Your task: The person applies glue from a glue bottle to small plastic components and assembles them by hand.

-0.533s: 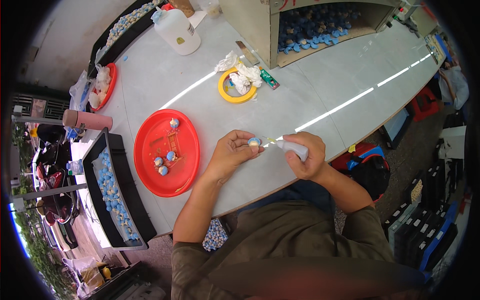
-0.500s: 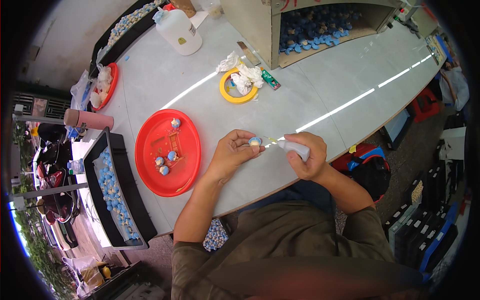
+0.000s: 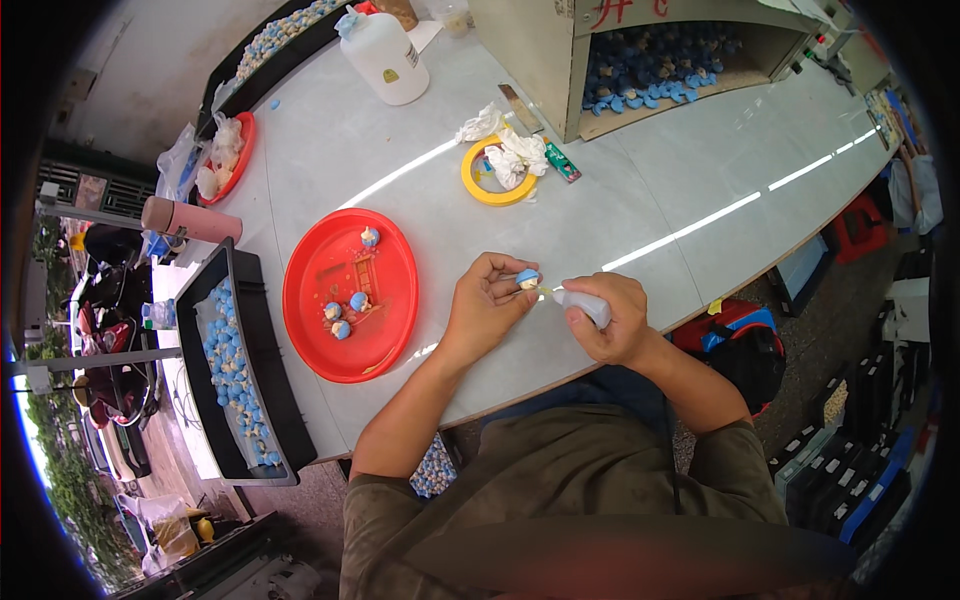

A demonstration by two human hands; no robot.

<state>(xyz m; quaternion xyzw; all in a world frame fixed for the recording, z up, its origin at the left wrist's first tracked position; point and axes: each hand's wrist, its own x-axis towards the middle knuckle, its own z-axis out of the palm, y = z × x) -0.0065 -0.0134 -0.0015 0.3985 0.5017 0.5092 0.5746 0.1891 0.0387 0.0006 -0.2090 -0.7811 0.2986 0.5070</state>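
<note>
Between the fingertips of my left hand is a small round blue and cream figure piece, its blue cap uppermost. My right hand is wrapped around a small whitish squeeze bottle with a thin needle tip. That tip points left and reaches the lower side of the piece; whether it touches cannot be made out. To the left lies a round red tray holding several similar blue and cream pieces.
A black bin of blue pieces stands left of the red tray. Beyond my hands lie yellow tape, crumpled white tissue and a green packet. Farther back are a white jug and an open-fronted box with blue pieces.
The piece in my left hand has turned, so its blue cap now faces up rather than a pale cupped face. The bottle's tip has come closer to it. The whole view has shifted slightly.
</note>
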